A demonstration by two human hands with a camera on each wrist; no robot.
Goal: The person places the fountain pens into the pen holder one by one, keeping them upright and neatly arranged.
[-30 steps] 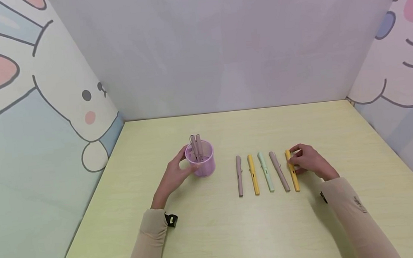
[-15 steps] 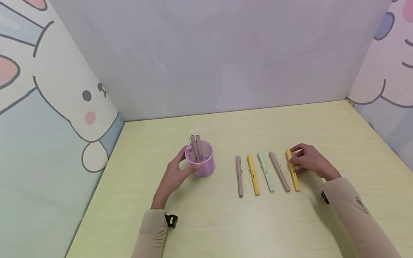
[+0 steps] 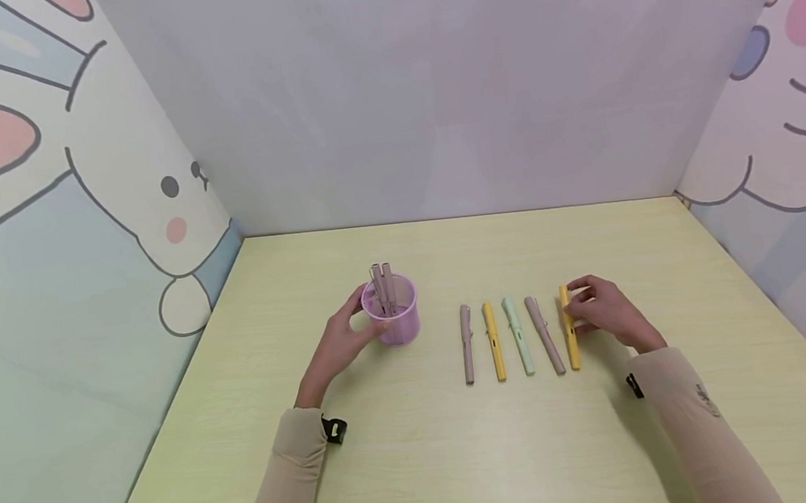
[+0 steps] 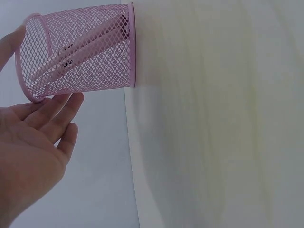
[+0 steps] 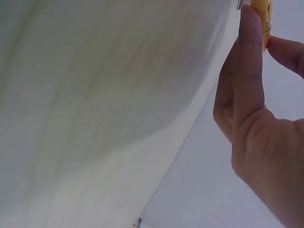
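Observation:
A pink-purple mesh pen holder point(image 3: 403, 331) stands on the table left of centre. My left hand point(image 3: 341, 342) grips it from the left, its thumb at the near rim and its fingers round the far side. Two mauve pens point(image 4: 85, 50) lean inside, seen through the mesh in the left wrist view. On the right, my right hand point(image 3: 607, 314) pinches a yellow pen point(image 3: 572, 347) by its upper part. Between thumb and fingers a piece of this yellow pen point(image 5: 261, 14) shows at the top of the right wrist view; the rest is out of that frame.
Beside the held pen lie a mauve pen point(image 3: 546, 336), a mint green pen point(image 3: 520, 339), another yellow pen point(image 3: 495, 344) and another mauve pen point(image 3: 467, 346), roughly parallel. Walls with cartoon animals edge the pale wood table point(image 3: 452, 457) on both sides; a plain wall point(image 3: 432, 103) closes the back.
My right hand has shifted slightly away from me with the yellow pen, which has turned to point more straight ahead. The left hand and pen holder have stayed put.

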